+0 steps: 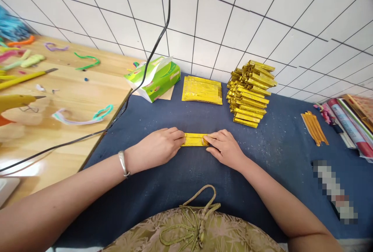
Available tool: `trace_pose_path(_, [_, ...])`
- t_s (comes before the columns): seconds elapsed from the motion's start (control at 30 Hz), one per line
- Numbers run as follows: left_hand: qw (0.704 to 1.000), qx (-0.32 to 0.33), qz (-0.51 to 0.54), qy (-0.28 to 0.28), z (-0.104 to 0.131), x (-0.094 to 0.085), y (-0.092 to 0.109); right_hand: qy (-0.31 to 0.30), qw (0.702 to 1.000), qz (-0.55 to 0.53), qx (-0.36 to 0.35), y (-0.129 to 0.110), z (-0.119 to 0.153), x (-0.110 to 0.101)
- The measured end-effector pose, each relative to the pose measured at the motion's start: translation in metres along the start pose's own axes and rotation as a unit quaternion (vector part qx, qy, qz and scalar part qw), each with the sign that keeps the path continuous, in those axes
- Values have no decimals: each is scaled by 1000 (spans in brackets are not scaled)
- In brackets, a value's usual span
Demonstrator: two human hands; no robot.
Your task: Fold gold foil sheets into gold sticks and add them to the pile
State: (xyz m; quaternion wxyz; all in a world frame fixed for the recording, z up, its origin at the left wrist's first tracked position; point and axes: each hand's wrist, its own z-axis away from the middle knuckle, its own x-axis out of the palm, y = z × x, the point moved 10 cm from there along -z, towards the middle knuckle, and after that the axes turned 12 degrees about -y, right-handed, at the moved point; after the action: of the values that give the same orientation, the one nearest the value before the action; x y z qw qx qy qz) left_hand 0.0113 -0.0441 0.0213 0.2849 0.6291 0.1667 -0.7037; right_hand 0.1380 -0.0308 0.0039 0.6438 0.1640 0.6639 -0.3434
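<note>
A gold foil paper strip (194, 140), creased lengthwise, lies on the dark blue cloth (145, 189) between my hands. My left hand (164, 145) has its fingers closed on the strip's left end. On the right end, the fingers and thumb of my right hand (224, 149) pinch the strip. Behind it sits a flat stack of gold foil sheets (202, 90). To the right of that stack stands a tall pile of folded gold foil sticks (250, 94).
A green tissue pack (163, 79) stands near the tiled wall. A black cable (154, 46) hangs across the left side. On the wooden table (72, 147) lie pipe cleaners (90, 63) and a yellow glue gun (17, 102). Orange-brown strips (314, 127) and books (349, 121) lie at right.
</note>
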Motion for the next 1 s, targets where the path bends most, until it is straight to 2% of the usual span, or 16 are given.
trace_pose_path(0.1, [999, 35, 23, -22, 1, -1, -7, -13, 999, 37, 2, -6, -1, -1])
trace_pose_path(0.23, [998, 46, 31, -40, 5, 0, -15, -29, 995, 94, -8, -16, 1, -3])
trace_pose_path(0.43, [999, 13, 47, -9, 1, 2, -18, -14, 995, 101, -8, -17, 0, -4])
trace_pose_path(0.57, [999, -9, 39, 17, 0, 1, -16, 17, 995, 97, -5, -15, 0, -3])
trace_pose_path(0.73, [999, 5, 13, 35, 2, -2, -8, 38, 994, 100, -13, -17, 2, -2])
trace_pose_path(1.0, [998, -10, -63, -7, 5, 5, 3, 5, 989, 145, -31, -22, 1, -1])
